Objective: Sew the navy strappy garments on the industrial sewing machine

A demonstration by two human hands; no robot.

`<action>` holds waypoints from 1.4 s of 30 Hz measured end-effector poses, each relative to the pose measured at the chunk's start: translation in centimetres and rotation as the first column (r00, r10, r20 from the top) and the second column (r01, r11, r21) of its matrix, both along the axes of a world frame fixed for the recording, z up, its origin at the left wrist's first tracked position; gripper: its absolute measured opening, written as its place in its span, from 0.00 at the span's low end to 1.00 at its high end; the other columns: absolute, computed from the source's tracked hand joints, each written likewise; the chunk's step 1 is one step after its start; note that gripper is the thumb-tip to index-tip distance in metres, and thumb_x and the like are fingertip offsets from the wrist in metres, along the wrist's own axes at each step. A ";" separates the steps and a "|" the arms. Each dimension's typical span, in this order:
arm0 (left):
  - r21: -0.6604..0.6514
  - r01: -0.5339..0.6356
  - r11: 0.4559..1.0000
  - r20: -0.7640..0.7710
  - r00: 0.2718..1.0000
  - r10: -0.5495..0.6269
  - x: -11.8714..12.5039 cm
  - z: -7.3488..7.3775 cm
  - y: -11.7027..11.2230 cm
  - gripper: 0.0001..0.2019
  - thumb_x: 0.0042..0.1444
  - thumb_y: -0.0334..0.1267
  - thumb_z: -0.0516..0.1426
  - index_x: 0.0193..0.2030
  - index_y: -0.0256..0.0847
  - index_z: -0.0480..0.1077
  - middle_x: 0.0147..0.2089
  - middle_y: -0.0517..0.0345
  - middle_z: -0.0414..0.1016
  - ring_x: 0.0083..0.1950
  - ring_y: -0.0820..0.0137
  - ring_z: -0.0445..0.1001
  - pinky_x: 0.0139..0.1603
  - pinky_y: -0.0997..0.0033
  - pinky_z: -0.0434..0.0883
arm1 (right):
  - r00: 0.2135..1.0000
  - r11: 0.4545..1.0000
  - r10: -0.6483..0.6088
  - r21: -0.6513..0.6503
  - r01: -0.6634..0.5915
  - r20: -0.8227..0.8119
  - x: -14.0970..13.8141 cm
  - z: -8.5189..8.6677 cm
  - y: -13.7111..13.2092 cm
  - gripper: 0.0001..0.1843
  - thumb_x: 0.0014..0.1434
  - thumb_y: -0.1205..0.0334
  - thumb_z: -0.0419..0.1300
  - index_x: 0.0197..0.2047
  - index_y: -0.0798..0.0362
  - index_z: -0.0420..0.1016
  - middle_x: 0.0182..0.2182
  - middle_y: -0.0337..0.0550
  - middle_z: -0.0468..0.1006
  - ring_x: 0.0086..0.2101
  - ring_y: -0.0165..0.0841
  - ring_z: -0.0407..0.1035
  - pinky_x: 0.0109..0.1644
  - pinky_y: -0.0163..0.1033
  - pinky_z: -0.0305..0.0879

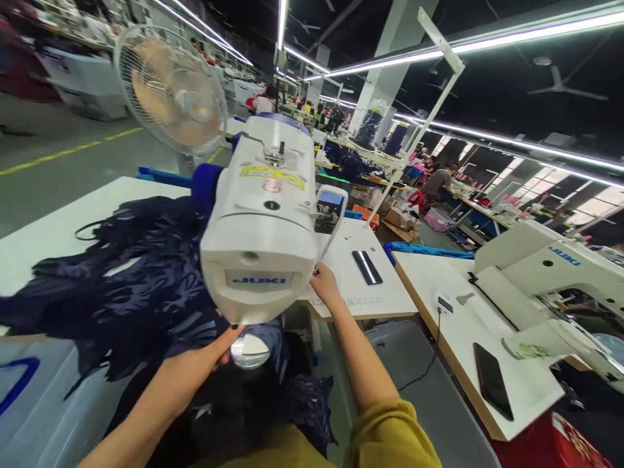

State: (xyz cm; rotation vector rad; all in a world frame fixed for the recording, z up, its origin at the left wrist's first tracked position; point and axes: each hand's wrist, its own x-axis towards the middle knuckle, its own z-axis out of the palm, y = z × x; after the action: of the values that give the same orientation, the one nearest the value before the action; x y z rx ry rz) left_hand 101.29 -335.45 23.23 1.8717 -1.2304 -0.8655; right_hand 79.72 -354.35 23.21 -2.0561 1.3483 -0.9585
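Note:
A white JUKI sewing machine [263, 247] stands in front of me, its head hiding the needle area. Dark navy fabric pieces [146, 279] with cut-out shapes are heaped on the table to its left and hang over the front edge. My left hand [207, 357] is low at the front of the head, thumb stretched forward and fingers curled around the navy fabric, close to a shiny round lamp-like part [250, 351]. My right hand [325, 286] reaches to the right side of the head with bent fingers; the machine partly hides the fingertips and whatever they grip.
A phone [367, 267] lies on the white table right of the machine. Another JUKI machine [536, 279] and a dark phone [492, 380] are on the neighbouring table. A standing fan [170, 91] is behind left, a grey bin [424, 390] below right, a pale bin [39, 403] below left.

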 end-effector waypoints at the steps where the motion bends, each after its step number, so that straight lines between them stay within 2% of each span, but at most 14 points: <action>1: -0.007 -0.052 0.999 -0.027 0.998 0.052 -0.4 0.5 0.0 0.18 0.51 0.57 0.55 0.27 0.47 0.78 0.19 0.59 0.75 0.31 0.57 0.77 0.43 0.57 0.74 | 0.988 0.996 0.026 0.080 -0.039 0.151 -0.1 -0.1 1.0 0.09 0.58 0.57 0.56 0.33 0.54 0.72 0.26 0.37 0.70 0.27 0.29 0.61 0.32 0.34 0.57; 4: -0.168 -0.135 0.976 -0.167 0.980 0.106 -1.5 1.6 0.0 0.18 0.47 0.55 0.59 0.36 0.46 0.78 0.36 0.55 0.81 0.49 0.55 0.76 0.58 0.56 0.69 | 0.845 0.926 0.053 0.291 -0.241 0.532 -0.3 -0.5 4.4 0.12 0.54 0.51 0.60 0.32 0.52 0.72 0.21 0.32 0.65 0.21 0.25 0.53 0.26 0.33 0.51; 6: -0.215 -0.138 0.967 -0.266 0.961 0.078 -2.0 1.7 0.0 0.19 0.45 0.54 0.61 0.40 0.45 0.77 0.45 0.55 0.81 0.54 0.56 0.74 0.62 0.56 0.66 | 0.775 0.881 0.056 0.334 -0.335 0.629 -0.2 -0.6 6.6 0.13 0.52 0.50 0.62 0.31 0.52 0.72 0.21 0.32 0.65 0.20 0.24 0.52 0.25 0.32 0.50; 11: -0.234 -0.127 0.964 -0.371 0.928 0.032 -2.3 0.9 0.0 0.20 0.46 0.51 0.63 0.44 0.44 0.77 0.50 0.56 0.79 0.58 0.60 0.71 0.68 0.57 0.60 | 0.758 0.860 0.066 0.348 -0.373 0.649 0.3 -0.2 9.8 0.13 0.52 0.50 0.65 0.32 0.52 0.73 0.22 0.33 0.65 0.22 0.24 0.53 0.26 0.32 0.51; 17: -0.185 -0.146 0.972 -0.548 0.836 0.021 -2.7 1.3 0.0 0.21 0.45 0.50 0.65 0.43 0.42 0.77 0.50 0.53 0.80 0.55 0.58 0.74 0.63 0.57 0.66 | 0.802 0.881 0.100 0.322 -0.346 0.589 1.1 -0.2 11.2 0.13 0.52 0.51 0.64 0.32 0.52 0.73 0.26 0.36 0.69 0.26 0.26 0.58 0.29 0.32 0.56; 20: -0.195 -0.149 0.969 -0.567 0.823 0.012 -2.9 1.7 0.2 0.19 0.46 0.51 0.65 0.42 0.42 0.77 0.49 0.54 0.80 0.55 0.59 0.74 0.62 0.60 0.67 | 0.861 0.918 0.174 0.237 -0.318 0.478 1.4 0.1 11.9 0.11 0.56 0.52 0.61 0.35 0.52 0.73 0.28 0.38 0.71 0.29 0.28 0.62 0.33 0.34 0.60; 24: -0.178 -0.120 0.977 -0.575 0.818 -0.005 -2.9 1.6 0.4 0.19 0.47 0.51 0.64 0.43 0.43 0.77 0.50 0.56 0.80 0.54 0.61 0.75 0.61 0.62 0.69 | 0.944 0.966 0.219 0.085 -0.246 0.245 1.7 0.4 12.8 0.09 0.59 0.56 0.59 0.32 0.52 0.73 0.26 0.36 0.69 0.26 0.27 0.61 0.30 0.33 0.59; 30: -0.252 -0.045 0.967 -0.545 0.832 -0.103 -2.5 0.9 0.3 0.15 0.50 0.49 0.64 0.41 0.42 0.78 0.46 0.57 0.81 0.49 0.64 0.77 0.61 0.62 0.68 | 0.973 0.963 0.217 -0.180 -0.201 0.073 2.5 0.1 13.6 0.06 0.59 0.60 0.59 0.31 0.51 0.75 0.30 0.40 0.75 0.32 0.30 0.68 0.34 0.34 0.64; 33: -0.271 -0.025 0.962 -0.578 0.804 -0.142 -2.3 0.8 0.1 0.15 0.51 0.47 0.64 0.42 0.42 0.77 0.47 0.57 0.81 0.50 0.65 0.77 0.62 0.62 0.68 | 0.979 0.919 0.196 -0.339 -0.202 -0.051 2.5 0.1 13.7 0.07 0.62 0.60 0.58 0.34 0.51 0.75 0.32 0.43 0.77 0.34 0.33 0.70 0.36 0.36 0.65; 36: -0.252 -0.029 0.967 -0.601 0.788 -0.133 -2.2 0.6 0.1 0.17 0.49 0.48 0.65 0.44 0.43 0.77 0.48 0.57 0.81 0.54 0.64 0.75 0.62 0.63 0.67 | 0.956 0.811 0.192 -0.513 -0.281 -0.221 2.0 0.3 13.5 0.07 0.64 0.61 0.56 0.41 0.49 0.76 0.34 0.42 0.79 0.35 0.34 0.71 0.39 0.38 0.65; 39: -0.206 -0.045 0.977 -0.570 0.818 -0.082 -2.1 0.5 0.0 0.18 0.48 0.49 0.65 0.44 0.44 0.77 0.48 0.57 0.81 0.57 0.62 0.73 0.63 0.62 0.67 | 0.923 0.703 0.178 -0.612 -0.362 -0.342 1.5 0.3 13.2 0.09 0.65 0.64 0.56 0.44 0.46 0.76 0.35 0.41 0.81 0.36 0.34 0.72 0.41 0.39 0.64; 42: -0.186 -0.066 0.980 -0.482 0.876 -0.033 -2.3 0.9 0.0 0.16 0.51 0.52 0.62 0.41 0.44 0.78 0.44 0.58 0.82 0.57 0.60 0.73 0.63 0.61 0.66 | 0.916 0.679 0.158 -0.632 -0.372 -0.369 1.1 0.1 12.8 0.09 0.64 0.64 0.56 0.45 0.46 0.76 0.36 0.42 0.81 0.36 0.36 0.72 0.41 0.41 0.63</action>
State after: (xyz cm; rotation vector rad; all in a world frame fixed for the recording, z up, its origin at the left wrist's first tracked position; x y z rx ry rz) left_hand 99.00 -335.42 24.08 1.3881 -0.9424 -1.0792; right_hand 80.80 -341.55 23.31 -2.9684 0.7993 -1.1821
